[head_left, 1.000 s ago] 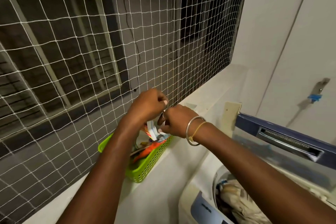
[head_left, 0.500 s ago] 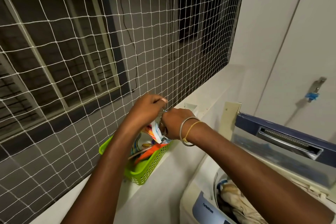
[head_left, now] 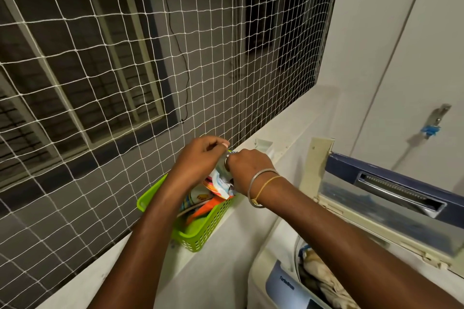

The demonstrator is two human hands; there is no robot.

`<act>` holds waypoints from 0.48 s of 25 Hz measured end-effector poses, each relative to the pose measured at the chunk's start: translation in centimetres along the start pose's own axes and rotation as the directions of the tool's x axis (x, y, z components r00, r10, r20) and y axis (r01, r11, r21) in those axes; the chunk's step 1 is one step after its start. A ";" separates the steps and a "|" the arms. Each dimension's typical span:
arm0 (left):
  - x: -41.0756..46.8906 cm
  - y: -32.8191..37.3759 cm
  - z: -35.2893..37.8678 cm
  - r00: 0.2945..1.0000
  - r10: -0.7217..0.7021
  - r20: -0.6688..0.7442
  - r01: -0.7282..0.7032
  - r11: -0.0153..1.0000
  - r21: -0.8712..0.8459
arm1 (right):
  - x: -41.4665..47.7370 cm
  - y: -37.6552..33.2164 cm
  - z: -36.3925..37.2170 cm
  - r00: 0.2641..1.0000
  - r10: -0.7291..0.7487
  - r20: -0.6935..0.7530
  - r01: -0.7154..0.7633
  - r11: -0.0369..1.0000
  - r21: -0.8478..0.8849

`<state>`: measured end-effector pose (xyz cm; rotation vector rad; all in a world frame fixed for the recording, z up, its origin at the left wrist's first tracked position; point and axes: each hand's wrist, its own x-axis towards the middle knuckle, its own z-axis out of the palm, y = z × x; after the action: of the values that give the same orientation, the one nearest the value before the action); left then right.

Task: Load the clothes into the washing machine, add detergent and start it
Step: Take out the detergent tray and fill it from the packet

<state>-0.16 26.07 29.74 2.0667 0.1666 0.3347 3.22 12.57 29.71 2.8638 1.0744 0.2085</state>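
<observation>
Detergent sachet (white, colourful) aloft; clothes inside open washing machine.

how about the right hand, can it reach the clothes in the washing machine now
Probably yes: the lid is raised and nothing lies between the right hand and the clothes. But it grips a packet together with the left hand.

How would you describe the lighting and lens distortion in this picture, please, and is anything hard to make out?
Head view: dim, soft indoor light, with darkness beyond the netting; head view: wide-angle bending bows the net lines toward the edges; head view: the sachet pinched between the left hand and the right hand is half hidden, its print unreadable.
</observation>
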 end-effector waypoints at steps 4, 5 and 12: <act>-0.4 0.1 0.2 0.999 -0.032 -0.018 0.032 0.999 -0.012 | -0.1 0.0 0.2 0.993 0.044 0.105 -0.047 0.998 0.030; -0.4 0.1 0.3 0.999 -0.035 -0.019 0.034 0.999 -0.014 | 0.0 -0.1 0.3 0.992 0.048 0.121 -0.054 0.998 0.042; -0.8 0.9 0.4 0.996 -0.065 -0.064 0.064 0.998 -0.008 | 0.5 -0.1 1.9 0.978 0.058 -0.198 0.005 0.952 0.307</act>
<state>-0.85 25.06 30.19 2.0411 0.2700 0.3614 3.82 12.89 27.88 3.1920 1.1994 0.3789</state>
